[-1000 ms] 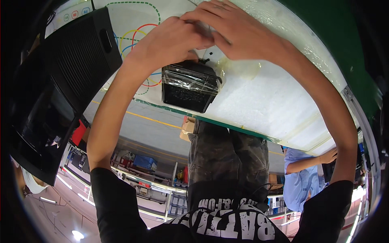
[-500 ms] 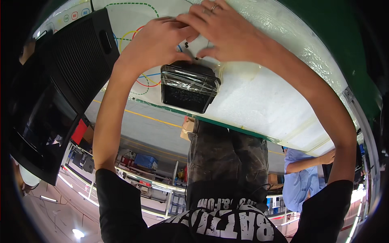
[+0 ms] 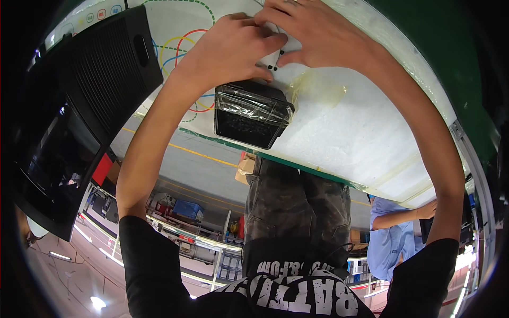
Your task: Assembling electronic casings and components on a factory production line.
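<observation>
Reaching over the white table (image 3: 350, 122), the left hand (image 3: 230, 53) and right hand (image 3: 321, 37) are close together, each thumb standing apart from its forefinger, though I cannot tell whether any hidden fingertips are clamped on something. At least 3 small black pieces (image 3: 273, 68) show on the tabletop by the 2 thumbs, just beyond the black bin (image 3: 246, 126), which sits near the table's edge with clear tape (image 3: 249, 104) across it. A ribbed black panel (image 3: 103, 79) stands at the left, and 1 person in a blue shirt (image 3: 392, 244) is at the right.
</observation>
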Demonstrator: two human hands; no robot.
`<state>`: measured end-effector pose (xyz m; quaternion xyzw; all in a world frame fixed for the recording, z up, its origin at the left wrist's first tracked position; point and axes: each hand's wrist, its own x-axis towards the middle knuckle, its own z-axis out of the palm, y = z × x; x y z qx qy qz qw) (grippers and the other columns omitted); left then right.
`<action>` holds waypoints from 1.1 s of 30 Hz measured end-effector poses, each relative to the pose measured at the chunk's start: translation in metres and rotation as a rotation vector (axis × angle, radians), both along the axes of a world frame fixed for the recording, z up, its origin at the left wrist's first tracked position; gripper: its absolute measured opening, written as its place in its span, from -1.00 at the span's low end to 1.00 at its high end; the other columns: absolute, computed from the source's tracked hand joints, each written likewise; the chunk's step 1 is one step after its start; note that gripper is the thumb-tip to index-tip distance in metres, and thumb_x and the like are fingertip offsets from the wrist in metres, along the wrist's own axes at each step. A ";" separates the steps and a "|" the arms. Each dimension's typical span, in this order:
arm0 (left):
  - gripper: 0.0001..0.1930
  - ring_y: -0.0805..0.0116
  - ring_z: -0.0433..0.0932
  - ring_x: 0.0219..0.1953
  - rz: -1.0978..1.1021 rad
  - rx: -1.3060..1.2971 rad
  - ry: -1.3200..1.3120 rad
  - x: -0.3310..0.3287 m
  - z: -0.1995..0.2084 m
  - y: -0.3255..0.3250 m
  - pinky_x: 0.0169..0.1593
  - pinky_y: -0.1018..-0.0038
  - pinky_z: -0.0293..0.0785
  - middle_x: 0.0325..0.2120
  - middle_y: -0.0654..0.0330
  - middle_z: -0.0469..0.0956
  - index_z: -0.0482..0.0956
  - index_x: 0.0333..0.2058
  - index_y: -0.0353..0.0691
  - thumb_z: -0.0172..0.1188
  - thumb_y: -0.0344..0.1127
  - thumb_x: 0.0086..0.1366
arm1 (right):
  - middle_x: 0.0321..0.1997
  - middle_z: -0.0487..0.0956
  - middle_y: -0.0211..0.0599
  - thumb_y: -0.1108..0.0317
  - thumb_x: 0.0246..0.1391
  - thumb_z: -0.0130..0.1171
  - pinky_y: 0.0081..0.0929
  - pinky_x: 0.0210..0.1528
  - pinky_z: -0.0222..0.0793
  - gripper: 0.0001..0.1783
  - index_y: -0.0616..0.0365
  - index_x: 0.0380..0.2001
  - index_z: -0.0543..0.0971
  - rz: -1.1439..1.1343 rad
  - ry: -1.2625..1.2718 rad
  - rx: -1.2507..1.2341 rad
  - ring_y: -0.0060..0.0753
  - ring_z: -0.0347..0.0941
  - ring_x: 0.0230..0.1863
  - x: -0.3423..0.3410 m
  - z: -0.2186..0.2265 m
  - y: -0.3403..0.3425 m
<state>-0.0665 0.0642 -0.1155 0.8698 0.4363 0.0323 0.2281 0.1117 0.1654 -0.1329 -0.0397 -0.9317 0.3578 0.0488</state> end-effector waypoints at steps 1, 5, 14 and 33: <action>-0.61 0.15 0.57 -0.33 -0.001 0.001 -0.002 -0.002 -0.001 0.001 -0.11 0.30 0.47 -0.50 0.18 0.55 0.49 -0.34 -0.18 0.38 -0.10 -0.07 | -0.08 0.37 -0.12 0.16 -0.25 0.45 -0.27 0.06 0.20 -0.26 0.23 -0.01 0.37 -0.001 -0.002 0.001 -0.11 0.31 0.00 -0.002 0.000 0.001; -0.65 0.14 0.56 -0.40 0.090 -0.025 0.025 -0.022 0.006 0.002 -0.21 0.30 0.47 -0.53 0.19 0.53 0.46 -0.35 -0.17 0.35 -0.12 -0.02 | -0.16 0.40 -0.19 0.16 -0.21 0.43 -0.28 0.02 0.21 -0.41 0.20 -0.13 0.43 -0.076 -0.007 -0.135 -0.16 0.34 -0.04 0.003 0.004 0.009; -0.66 0.16 0.53 -0.39 0.212 0.084 -0.108 0.003 0.014 0.006 -0.22 0.36 0.49 -0.41 0.20 0.49 0.47 -0.36 -0.21 0.39 -0.15 0.02 | -0.18 0.45 -0.23 0.21 -0.18 0.37 -0.31 0.04 0.25 -0.47 0.18 -0.11 0.47 -0.031 -0.026 0.012 -0.19 0.37 -0.05 0.023 -0.004 -0.009; -0.69 0.11 0.47 -0.14 0.114 0.311 -0.362 -0.017 -0.010 0.022 -0.07 0.32 0.44 -0.20 0.13 0.50 0.62 -0.22 -0.27 0.31 -0.34 0.02 | -0.14 0.40 -0.30 0.54 -0.10 0.11 -0.45 -0.01 0.42 -0.71 0.16 -0.21 0.50 -0.258 0.006 0.337 -0.29 0.39 -0.04 0.030 -0.013 -0.056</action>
